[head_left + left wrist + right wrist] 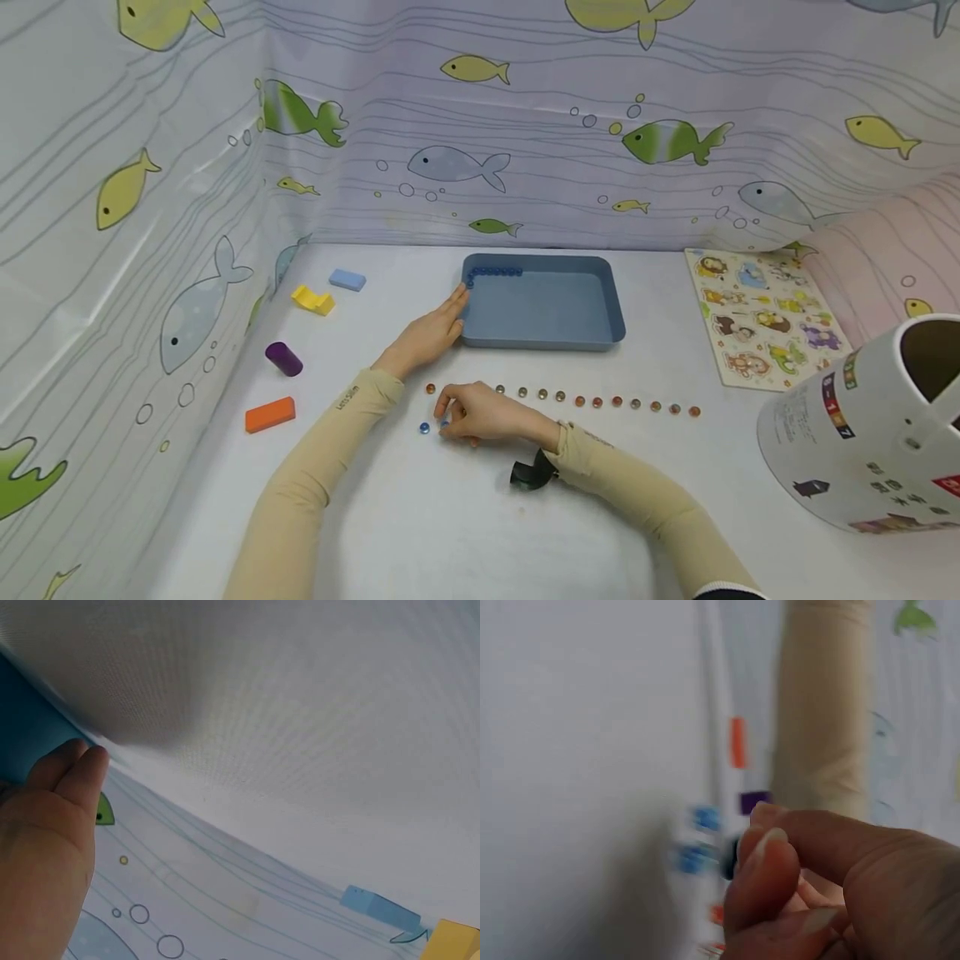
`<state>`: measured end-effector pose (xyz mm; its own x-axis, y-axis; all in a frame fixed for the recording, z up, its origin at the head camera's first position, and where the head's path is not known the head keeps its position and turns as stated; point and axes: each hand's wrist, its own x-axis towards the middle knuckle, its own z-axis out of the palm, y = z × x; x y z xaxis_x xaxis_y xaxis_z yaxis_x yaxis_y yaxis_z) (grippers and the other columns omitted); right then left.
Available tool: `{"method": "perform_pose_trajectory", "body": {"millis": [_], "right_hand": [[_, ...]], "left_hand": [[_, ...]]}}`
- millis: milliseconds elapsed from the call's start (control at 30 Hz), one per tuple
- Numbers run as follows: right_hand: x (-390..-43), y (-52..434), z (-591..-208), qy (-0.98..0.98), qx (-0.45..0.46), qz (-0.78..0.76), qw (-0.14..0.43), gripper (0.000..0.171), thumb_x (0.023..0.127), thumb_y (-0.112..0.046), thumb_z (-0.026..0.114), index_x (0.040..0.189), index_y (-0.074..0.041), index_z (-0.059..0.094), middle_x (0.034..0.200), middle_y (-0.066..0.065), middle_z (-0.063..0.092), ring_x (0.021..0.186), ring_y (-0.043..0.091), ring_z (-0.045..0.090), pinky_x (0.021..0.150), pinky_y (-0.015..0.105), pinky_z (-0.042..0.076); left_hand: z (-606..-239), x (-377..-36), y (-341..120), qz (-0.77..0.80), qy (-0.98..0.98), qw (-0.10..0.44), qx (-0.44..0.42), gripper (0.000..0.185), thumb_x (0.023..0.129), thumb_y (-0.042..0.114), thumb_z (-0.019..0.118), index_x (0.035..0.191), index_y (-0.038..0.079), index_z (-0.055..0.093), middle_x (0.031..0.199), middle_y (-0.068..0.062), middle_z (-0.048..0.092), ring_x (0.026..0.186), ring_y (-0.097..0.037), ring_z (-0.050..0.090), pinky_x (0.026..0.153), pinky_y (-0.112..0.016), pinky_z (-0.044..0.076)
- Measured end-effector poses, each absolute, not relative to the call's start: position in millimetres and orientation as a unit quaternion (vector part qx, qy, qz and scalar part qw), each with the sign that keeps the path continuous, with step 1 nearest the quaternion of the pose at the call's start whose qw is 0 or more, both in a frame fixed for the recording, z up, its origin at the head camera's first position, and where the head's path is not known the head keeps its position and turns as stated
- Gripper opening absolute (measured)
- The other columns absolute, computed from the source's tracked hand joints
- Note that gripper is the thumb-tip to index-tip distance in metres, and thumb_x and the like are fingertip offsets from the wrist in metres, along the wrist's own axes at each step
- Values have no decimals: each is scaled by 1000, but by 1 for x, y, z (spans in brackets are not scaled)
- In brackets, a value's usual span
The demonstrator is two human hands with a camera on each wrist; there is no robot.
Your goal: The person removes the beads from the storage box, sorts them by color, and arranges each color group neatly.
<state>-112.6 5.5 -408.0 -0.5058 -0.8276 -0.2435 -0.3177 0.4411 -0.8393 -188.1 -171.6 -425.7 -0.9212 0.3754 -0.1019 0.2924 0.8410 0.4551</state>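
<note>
A blue tray (543, 332) stands mid-table with a short row of blue beads (495, 272) along its far left inner wall. My left hand (431, 329) lies flat with straight fingers touching the tray's left rim (22, 727). Nearer me, a line of glass beads (577, 401) runs left to right. My right hand (468, 412) sits at that line's left end, fingers curled, beside two loose blue beads (424, 427). In the blurred right wrist view, thumb and forefinger (761, 866) pinch a small dark bead (730, 862), with the two blue beads (705, 819) just beyond.
A light blue block (347, 279), yellow piece (313, 299), purple cylinder (283, 358) and orange block (270, 414) lie on the left. An animal puzzle board (765, 317) and a white container (862, 433) are on the right. Fish-print curtains wall in the table.
</note>
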Motion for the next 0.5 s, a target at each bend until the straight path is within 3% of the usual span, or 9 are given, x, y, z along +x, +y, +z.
{"method": "perform_pose_trajectory", "body": {"millis": [167, 300, 400, 500], "right_hand": [[-156, 20, -370, 765, -365, -428, 314, 18, 97, -19, 59, 110, -7, 63, 73, 14, 65, 61, 40, 61, 47, 30, 49], [-202, 32, -354, 761, -315, -496, 273, 23, 100, -19, 53, 113, -2, 62, 86, 17, 64, 67, 33, 60, 54, 34, 51], [-234, 41, -355, 763, -248, -547, 237, 26, 101, -22, 52, 117, -3, 61, 97, 13, 65, 78, 25, 63, 62, 28, 53], [-260, 49, -364, 765, -176, -582, 211, 33, 101, -27, 51, 125, -5, 58, 116, 15, 65, 97, 28, 63, 82, 36, 56]], "left_hand": [[-423, -189, -173, 215, 957, 87, 176, 57, 106, 27, 33, 156, 8, 13, 165, -6, 3, 145, -30, 30, 114, -47, 38], [-423, -189, -173, 219, 956, 89, 173, 58, 105, 27, 33, 156, 9, 12, 165, -6, 3, 144, -32, 32, 115, -48, 37], [-424, -189, -172, 222, 956, 95, 168, 57, 105, 25, 32, 156, 10, 13, 165, -3, 4, 146, -29, 28, 118, -46, 33], [-426, -187, -171, 220, 957, 98, 164, 57, 105, 25, 32, 156, 10, 13, 165, -2, 3, 148, -26, 24, 120, -44, 29]]}}
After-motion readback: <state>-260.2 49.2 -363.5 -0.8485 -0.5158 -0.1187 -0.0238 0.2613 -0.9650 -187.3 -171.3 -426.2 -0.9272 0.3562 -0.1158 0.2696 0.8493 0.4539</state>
